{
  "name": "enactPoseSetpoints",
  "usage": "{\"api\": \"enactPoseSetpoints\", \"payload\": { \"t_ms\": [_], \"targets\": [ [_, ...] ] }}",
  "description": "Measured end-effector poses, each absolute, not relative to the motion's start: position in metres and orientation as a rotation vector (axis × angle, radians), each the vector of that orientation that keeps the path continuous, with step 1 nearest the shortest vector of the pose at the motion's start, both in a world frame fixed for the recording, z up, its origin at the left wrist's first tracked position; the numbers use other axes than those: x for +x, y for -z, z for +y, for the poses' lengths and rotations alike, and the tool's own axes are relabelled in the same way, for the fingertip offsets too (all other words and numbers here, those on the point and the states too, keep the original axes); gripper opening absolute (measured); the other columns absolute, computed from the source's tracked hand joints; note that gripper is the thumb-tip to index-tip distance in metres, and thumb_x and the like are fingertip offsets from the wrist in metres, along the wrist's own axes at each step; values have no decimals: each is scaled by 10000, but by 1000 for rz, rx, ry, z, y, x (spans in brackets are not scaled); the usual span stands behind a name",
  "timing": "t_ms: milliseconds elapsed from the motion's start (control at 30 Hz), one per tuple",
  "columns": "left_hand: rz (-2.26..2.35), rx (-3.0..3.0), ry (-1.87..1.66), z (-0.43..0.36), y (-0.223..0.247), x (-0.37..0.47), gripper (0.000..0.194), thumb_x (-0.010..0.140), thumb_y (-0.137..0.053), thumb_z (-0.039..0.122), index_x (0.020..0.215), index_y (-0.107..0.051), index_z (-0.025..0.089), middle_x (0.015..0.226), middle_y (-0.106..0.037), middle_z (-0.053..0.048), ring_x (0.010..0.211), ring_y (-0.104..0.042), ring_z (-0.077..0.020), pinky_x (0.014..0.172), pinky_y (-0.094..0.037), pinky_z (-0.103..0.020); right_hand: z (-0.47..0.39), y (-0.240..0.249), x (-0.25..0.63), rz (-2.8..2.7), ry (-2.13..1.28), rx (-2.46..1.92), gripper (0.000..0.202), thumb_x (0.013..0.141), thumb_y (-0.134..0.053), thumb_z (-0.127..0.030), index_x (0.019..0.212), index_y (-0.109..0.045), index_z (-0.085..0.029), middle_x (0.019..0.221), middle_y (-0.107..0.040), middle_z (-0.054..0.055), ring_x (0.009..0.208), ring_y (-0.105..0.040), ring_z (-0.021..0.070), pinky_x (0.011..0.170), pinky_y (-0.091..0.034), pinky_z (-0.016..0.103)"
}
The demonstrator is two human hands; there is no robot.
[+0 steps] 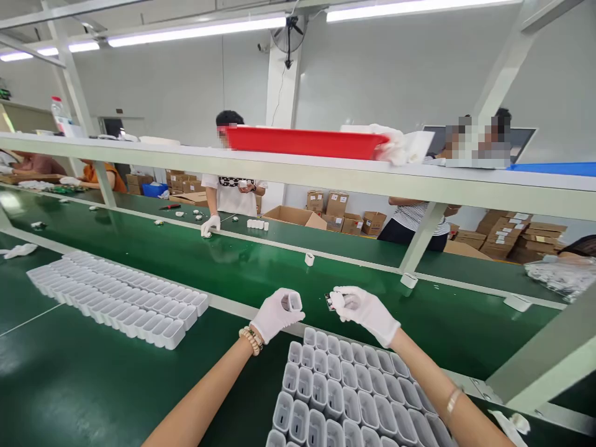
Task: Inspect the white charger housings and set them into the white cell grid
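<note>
Both of my hands wear white gloves and are raised over the near edge of the green belt. My left hand (278,315) grips a small white plastic housing (293,302) with its open end turned toward me. Across a short gap, my right hand (365,310) pinches a small white part with a circuit board (330,302) at its left end. The two pieces are apart. Below my hands stand rows of open white housings (335,397), partly hidden by my right forearm.
More rows of white housings (116,295) lie to the left. Single housings (310,259) sit on the belt (242,267). A shelf (298,166) carrying a red tray (305,143) crosses overhead, with slanted posts (423,239). Across the belt a co-worker's gloved hand (211,226) touches a small part.
</note>
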State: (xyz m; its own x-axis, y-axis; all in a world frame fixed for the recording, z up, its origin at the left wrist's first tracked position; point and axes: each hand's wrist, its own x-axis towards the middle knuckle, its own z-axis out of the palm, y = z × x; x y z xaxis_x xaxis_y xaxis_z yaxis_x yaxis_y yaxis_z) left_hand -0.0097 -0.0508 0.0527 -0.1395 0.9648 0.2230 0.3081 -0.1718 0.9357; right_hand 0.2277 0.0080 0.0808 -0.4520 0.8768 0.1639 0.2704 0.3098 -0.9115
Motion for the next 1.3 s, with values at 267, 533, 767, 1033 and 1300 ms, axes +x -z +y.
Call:
{"api": "enactPoseSetpoints", "payload": {
  "t_ms": [267,533,767,1033,1300],
  "targets": [
    [1316,2113,-1155,-124,-129,22,403,691,-757,280,1093,-740,267,1093,-763,-27,1006,-699,-261,989,-555,-398,-102,-121,262,-1678,-996,-807,453,733,-852,-378,1124,-685,-223,846,-777,55,847,-752,255,851,-619,430],
    [1425,2256,-1118,-165,-143,28,341,744,-748,314,1085,-736,314,1042,-768,-34,953,-712,-275,934,-580,-428,-140,-129,249,-1833,-639,-808,338,747,-761,-339,1073,-739,-253,827,-788,36,728,-763,240,747,-652,393],
    [1486,2370,-1088,-168,-144,25,484,700,-770,206,1162,-709,336,1095,-761,-44,988,-715,-301,927,-585,-464,-152,-151,244,-2035,-543,-869,116,801,-699,-276,896,-766,-275,678,-726,6,577,-693,202,541,-606,312],
    [1504,2570,-1041,-174,-151,28,486,677,-667,75,1114,-690,286,1031,-754,-40,920,-711,-251,843,-598,-386,-158,-152,242,-2114,-376,-946,124,860,-617,-280,781,-708,-305,626,-669,-10,598,-672,198,472,-518,283],
    [1556,2657,-969,-180,-163,39,337,691,-530,23,904,-668,244,813,-702,-5,743,-662,-184,691,-539,-282,-167,-160,236,-2223,-341,-1175,167,863,-591,-231,709,-647,-263,683,-696,-26,668,-684,164,624,-550,265]
  ]
}}
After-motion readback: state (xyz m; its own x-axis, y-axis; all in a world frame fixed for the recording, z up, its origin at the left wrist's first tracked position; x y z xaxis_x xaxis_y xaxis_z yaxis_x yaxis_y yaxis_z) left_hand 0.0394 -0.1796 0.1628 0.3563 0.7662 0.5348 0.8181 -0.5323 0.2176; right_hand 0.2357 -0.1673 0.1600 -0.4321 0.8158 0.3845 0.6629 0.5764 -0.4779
